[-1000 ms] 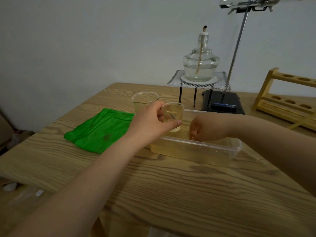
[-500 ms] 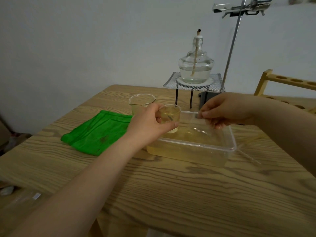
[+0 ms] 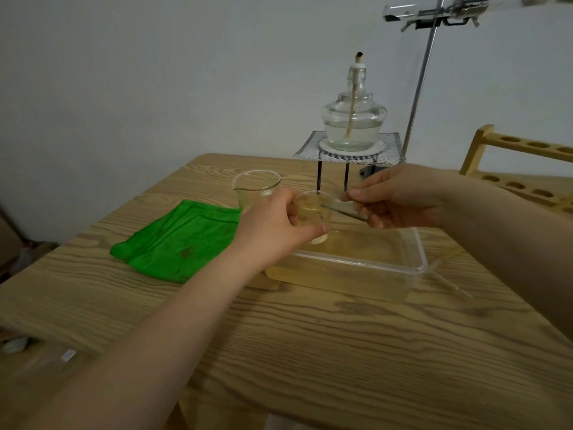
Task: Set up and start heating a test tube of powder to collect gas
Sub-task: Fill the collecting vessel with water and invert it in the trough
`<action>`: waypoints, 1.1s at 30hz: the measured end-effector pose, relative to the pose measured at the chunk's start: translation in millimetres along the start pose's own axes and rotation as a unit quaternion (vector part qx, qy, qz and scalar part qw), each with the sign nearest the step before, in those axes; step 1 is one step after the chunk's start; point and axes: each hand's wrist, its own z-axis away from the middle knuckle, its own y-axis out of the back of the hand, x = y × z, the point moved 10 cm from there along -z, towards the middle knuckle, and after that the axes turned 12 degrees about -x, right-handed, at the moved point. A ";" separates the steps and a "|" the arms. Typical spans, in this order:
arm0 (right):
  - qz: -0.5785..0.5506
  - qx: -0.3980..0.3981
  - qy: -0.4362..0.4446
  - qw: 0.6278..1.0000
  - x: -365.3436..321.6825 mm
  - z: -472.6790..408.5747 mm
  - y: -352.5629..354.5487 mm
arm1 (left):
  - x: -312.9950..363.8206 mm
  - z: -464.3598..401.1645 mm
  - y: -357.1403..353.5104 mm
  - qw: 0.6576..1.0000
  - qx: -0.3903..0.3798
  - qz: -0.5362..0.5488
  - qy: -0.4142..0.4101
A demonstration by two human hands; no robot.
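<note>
**Two hands readied the gas jar over the trough**

Two hands worked above the water trough [image 3: 415, 262], which sat on the table [image 3: 310, 352] holding pale yellowish water. The left hand [image 3: 273, 225] had its fingers and thumb curled round a small jar [image 3: 313, 215], held upright just over the trough's near-left corner; the jar looked full of water. The right hand [image 3: 397, 200] pinched a thin glass plate [image 3: 344, 211] between thumb and fingers, its edge tilted toward the jar's mouth and almost touching the rim. To my eye the plate was meant to cap the brimming jar so that it could be turned over under water without letting air in.

Behind them the spirit lamp [image 3: 355, 119] stood unlit on a gauze-topped tripod [image 3: 393, 150], its wick bare. High on the stand rod [image 3: 418, 97] a clamp [image 3: 446, 17] held the test tube [image 3: 393, 12] roughly level, with a dark patch of powder near its closed end; it sat well above the lamp, so heating had not begun. A beaker [image 3: 257, 187] stood beside a green cloth [image 3: 179, 240], likely kept near for spills. A wooden rack [image 3: 527, 169] waited at the right, and a thin glass tube [image 3: 446, 277] lay by the trough.
</note>
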 end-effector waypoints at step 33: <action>0.036 0.019 -0.028 0.999 3.1 -22.2 -23.9 | 5.1 8.3 3.3 0.998 -0.002 0.056 0.004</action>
